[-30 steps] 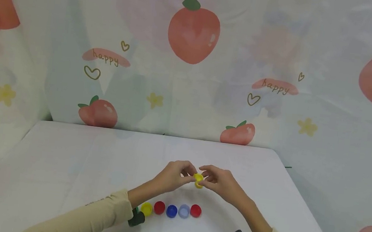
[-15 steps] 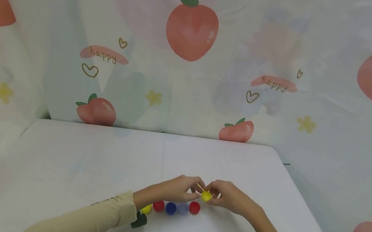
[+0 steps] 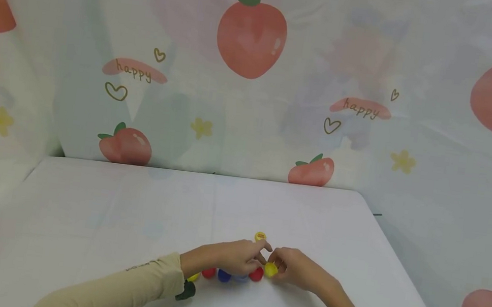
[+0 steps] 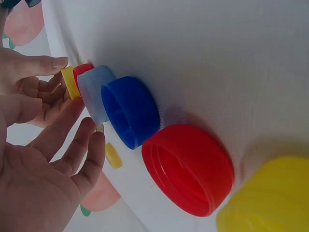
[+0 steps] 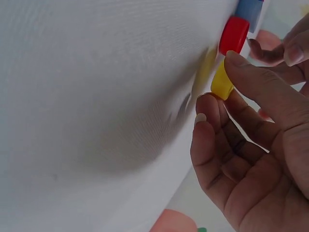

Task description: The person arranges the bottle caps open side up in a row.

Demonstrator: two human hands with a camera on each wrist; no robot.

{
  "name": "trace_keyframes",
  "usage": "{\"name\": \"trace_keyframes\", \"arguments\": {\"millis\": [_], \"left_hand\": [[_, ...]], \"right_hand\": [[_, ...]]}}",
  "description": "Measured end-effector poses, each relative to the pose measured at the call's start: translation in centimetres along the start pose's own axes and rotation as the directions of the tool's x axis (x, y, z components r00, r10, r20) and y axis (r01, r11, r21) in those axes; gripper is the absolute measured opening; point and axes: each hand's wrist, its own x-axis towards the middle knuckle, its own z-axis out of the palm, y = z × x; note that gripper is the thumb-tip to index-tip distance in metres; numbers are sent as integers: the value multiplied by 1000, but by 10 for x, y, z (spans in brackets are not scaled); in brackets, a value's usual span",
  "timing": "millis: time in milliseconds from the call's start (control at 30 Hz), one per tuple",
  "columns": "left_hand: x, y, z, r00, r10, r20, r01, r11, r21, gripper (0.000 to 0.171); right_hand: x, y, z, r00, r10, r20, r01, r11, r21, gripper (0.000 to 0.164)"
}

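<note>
My right hand pinches a yellow bottle cap between thumb and fingers, at the right end of a row of caps. In the right wrist view that yellow cap sits beside a red cap. My left hand reaches over the row with loosely bent fingers and holds nothing; a fingertip comes close to the pinched cap, whether touching I cannot tell. Along the row stand a light blue cap, a blue cap, another red cap and another yellow cap.
Beyond the hands a round yellow piece with markings lies on the white table. Dark curved pieces show by both wrists. A fruit-print cloth hangs behind the table.
Both hands have come down towards the row's right end. The two yellow pieces between them have parted: one lies beyond the hands, the other stays in my right hand.
</note>
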Motion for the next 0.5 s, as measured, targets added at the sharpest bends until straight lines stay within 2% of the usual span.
{"name": "trace_keyframes", "arguments": {"millis": [133, 300, 433, 500], "left_hand": [[2, 0, 3, 1000, -7, 24, 6, 1000, 10, 46], [4, 0, 5, 999, -15, 43, 12, 998, 67, 49], [3, 1, 6, 999, -29, 44, 26, 997, 79, 50], [3, 0, 6, 999, -37, 20, 35, 996, 83, 51]], "right_hand": [[-1, 3, 3, 1000, -3, 5, 3, 1000, -7, 28], [-1, 3, 5, 1000, 17, 14, -17, 1000, -3, 27], [-2, 2, 6, 999, 35, 20, -35, 999, 1, 28], [-2, 2, 5, 999, 34, 18, -34, 999, 0, 28]]}}
